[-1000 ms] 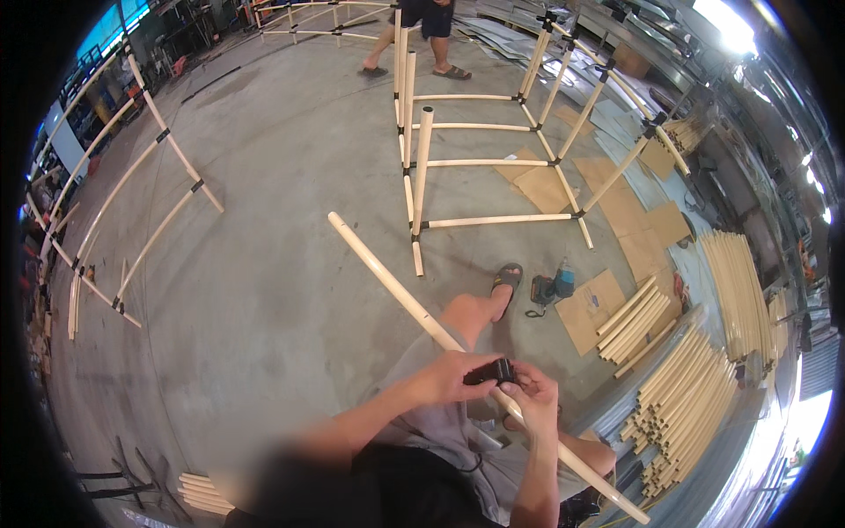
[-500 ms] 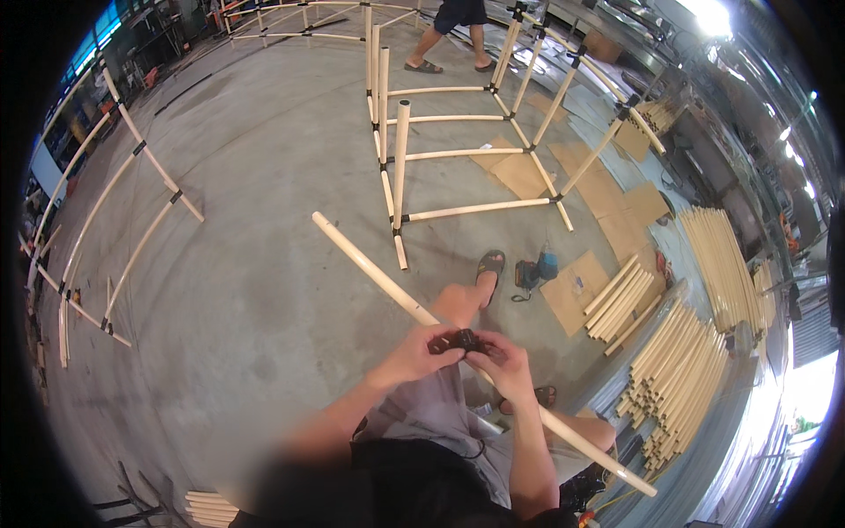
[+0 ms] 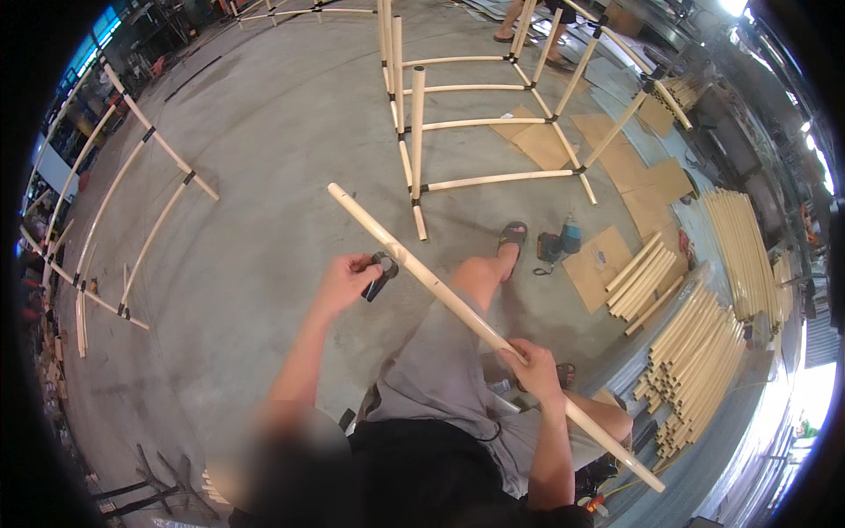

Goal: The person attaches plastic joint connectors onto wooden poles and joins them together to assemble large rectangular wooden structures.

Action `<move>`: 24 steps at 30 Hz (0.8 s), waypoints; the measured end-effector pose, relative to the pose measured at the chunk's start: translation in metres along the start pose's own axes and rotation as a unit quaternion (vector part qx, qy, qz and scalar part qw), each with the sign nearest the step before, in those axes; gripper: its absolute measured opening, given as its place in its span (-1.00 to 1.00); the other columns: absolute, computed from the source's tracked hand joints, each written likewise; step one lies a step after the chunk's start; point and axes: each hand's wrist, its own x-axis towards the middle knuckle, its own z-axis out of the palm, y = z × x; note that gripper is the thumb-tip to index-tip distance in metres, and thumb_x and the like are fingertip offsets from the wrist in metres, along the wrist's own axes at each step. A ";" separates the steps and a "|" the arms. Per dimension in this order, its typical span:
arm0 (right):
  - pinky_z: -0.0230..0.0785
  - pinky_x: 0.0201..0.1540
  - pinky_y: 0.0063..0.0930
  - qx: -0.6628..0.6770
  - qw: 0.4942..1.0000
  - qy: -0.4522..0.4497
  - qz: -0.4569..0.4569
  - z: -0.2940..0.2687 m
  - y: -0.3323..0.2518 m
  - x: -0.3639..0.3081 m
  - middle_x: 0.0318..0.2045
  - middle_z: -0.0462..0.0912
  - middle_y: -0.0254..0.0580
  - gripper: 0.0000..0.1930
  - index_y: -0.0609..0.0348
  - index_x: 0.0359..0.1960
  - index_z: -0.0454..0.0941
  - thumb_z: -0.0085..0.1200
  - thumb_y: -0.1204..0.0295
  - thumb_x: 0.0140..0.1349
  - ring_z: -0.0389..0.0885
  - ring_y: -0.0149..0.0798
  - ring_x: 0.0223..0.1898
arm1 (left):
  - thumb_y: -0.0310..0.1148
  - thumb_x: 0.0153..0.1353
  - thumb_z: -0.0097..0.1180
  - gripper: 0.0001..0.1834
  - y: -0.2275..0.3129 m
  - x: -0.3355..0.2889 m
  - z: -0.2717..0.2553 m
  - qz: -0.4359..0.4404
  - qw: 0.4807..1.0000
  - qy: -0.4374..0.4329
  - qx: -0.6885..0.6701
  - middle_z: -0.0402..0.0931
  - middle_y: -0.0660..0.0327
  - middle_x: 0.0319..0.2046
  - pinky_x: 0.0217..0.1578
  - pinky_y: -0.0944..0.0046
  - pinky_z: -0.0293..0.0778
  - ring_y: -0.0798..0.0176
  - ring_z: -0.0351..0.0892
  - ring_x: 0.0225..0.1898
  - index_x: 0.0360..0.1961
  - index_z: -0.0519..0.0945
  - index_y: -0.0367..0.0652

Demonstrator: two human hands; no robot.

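The left hand [image 3: 352, 280] pinches a small black connector [image 3: 378, 286] between its thumb and fingers, and the connector is just beside a long cream tube [image 3: 458, 304], near the far end of it; if the two are touching, I cannot tell. The right hand [image 3: 537, 370] is closed around the same tube, lower along its length. The tube lies slanted across the lap, over grey shorts [image 3: 422, 352], with its far end above the floor [image 3: 246, 264] and its near end to the right of the body.

On the floor, beyond the right knee and the sandal [image 3: 512, 234], there is a blue and black drill [image 3: 563, 238], just beside the left edge of a cardboard sheet [image 3: 591, 268]. Some short tubes [image 3: 641, 277] lie side by side over the right edge of this sheet. Nearer to the body, on the right, is a thick pile of cream tubes [image 3: 691, 378], and behind it a row of longer tubes [image 3: 744, 255].

In front stands a frame [image 3: 497, 178] of cream tubes with black joints; a second frame [image 3: 158, 238], also with black joints, is at the left side of the floor. Near the far right part of the standing frame, the legs of another person [image 3: 556, 48] are partly visible
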 end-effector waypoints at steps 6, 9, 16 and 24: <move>0.46 -0.31 -0.25 0.011 0.998 0.019 -0.051 -0.002 -0.003 -0.004 -0.44 0.68 0.08 -0.73 0.22 -0.15 0.68 0.27 0.29 0.24 0.68 0.03 -0.42 | -0.32 0.17 0.32 -0.61 -0.033 0.035 -0.042 -0.047 0.988 0.063 -0.131 0.68 0.17 -0.32 -0.31 0.29 0.60 0.35 0.66 -0.35 -0.07 0.64 -0.40; 0.46 -0.31 -0.27 0.055 0.998 -0.001 -0.015 -0.004 -0.002 -0.008 -0.42 0.69 0.09 -0.72 0.26 -0.14 0.69 0.28 0.32 0.23 0.70 -0.02 -0.41 | -0.32 0.17 0.31 -0.62 -0.056 0.056 -0.068 -0.051 0.987 0.098 -0.119 0.68 0.16 -0.31 -0.29 0.27 0.60 0.33 0.66 -0.34 -0.07 0.64 -0.38; 0.47 -0.25 -0.27 0.025 0.999 -0.002 -0.044 -0.003 -0.006 -0.014 -0.40 0.70 0.09 -0.69 0.29 -0.11 0.68 0.29 0.31 0.23 0.71 -0.02 -0.36 | -0.33 0.21 0.22 -0.62 -0.085 0.091 -0.104 -0.070 0.977 0.134 -0.147 0.67 0.16 -0.26 -0.27 0.23 0.61 0.30 0.67 -0.31 -0.03 0.61 -0.37; 0.46 -0.14 -0.14 -0.039 0.964 0.120 -0.235 0.010 -0.072 0.043 -0.14 0.64 0.07 -0.63 0.27 -0.07 0.62 0.31 0.30 0.16 0.63 0.12 -0.14 | -0.41 0.30 0.12 -0.59 -0.028 0.044 -0.064 -0.021 0.976 0.020 -0.216 0.68 0.10 -0.14 -0.23 0.27 0.62 0.28 0.69 -0.20 0.17 0.53 -0.24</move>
